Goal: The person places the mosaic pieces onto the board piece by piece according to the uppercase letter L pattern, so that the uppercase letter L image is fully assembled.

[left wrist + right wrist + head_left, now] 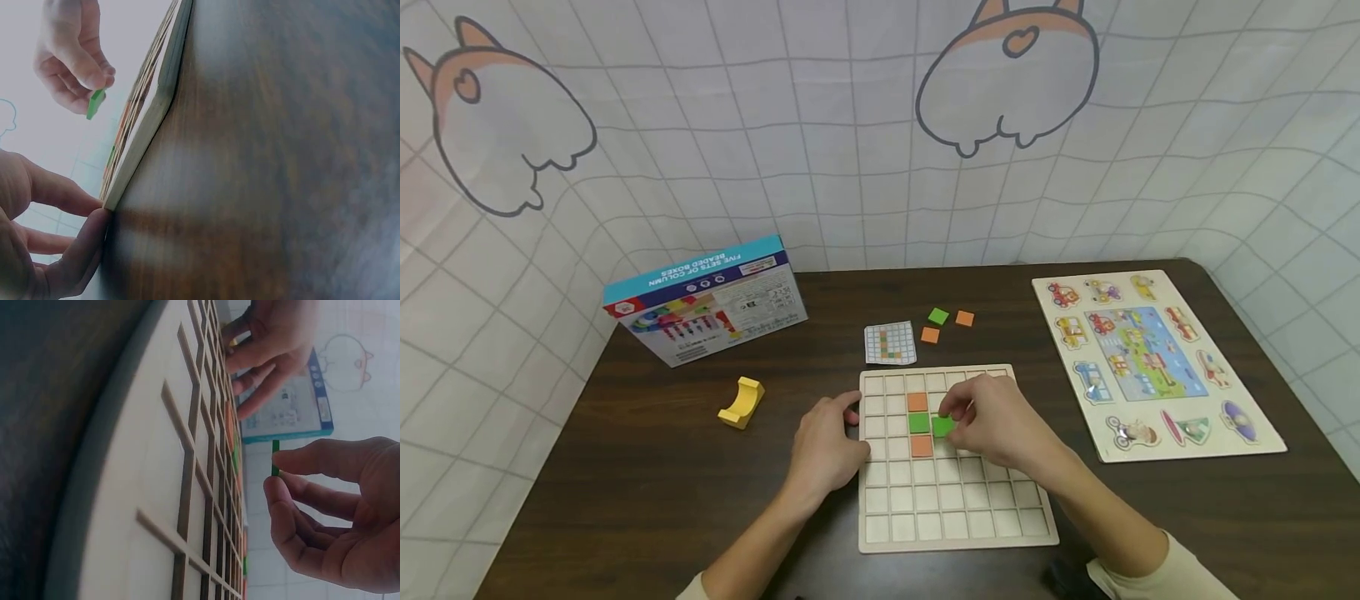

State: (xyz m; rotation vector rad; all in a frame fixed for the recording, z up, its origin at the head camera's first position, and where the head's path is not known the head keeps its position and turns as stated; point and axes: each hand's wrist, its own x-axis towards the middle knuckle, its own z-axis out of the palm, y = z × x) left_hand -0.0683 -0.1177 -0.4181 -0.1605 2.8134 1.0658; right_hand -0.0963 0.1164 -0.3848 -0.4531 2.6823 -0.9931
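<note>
Here in my head feed the green tile [943, 427] appears over the grid board, just right of the filled column, and both wrist feeds show it lifted clear of the surface. My right hand [996, 425] has it pinched between thumb and fingertip, those two closed down to the tile's thickness, the other fingers curled loosely behind. Under it, the wooden grid board [952, 498] lies flat, and one column carries three tiles in a run: an upper orange tile [917, 402], a seated green tile [919, 422] and a lower orange tile [921, 447].

Over on the left edge, my left hand [826, 442] sits half spread, thumb and fingers touching the board's rim, with nothing picked up. Just beyond the far rim I see a small pattern card [890, 343], printed with a coloured grid, and beside it a loose green tile [937, 317] and two loose orange tiles [964, 318].

Further out left, a yellow arched block [742, 403], then a bead toy box [715, 304], its lettering upside down to me. To the right lies a picture puzzle board [1150, 358] of vehicles. All of it rests on the dark wooden table [662, 467], before a checked curtain [820, 150] with cartoon animals.
</note>
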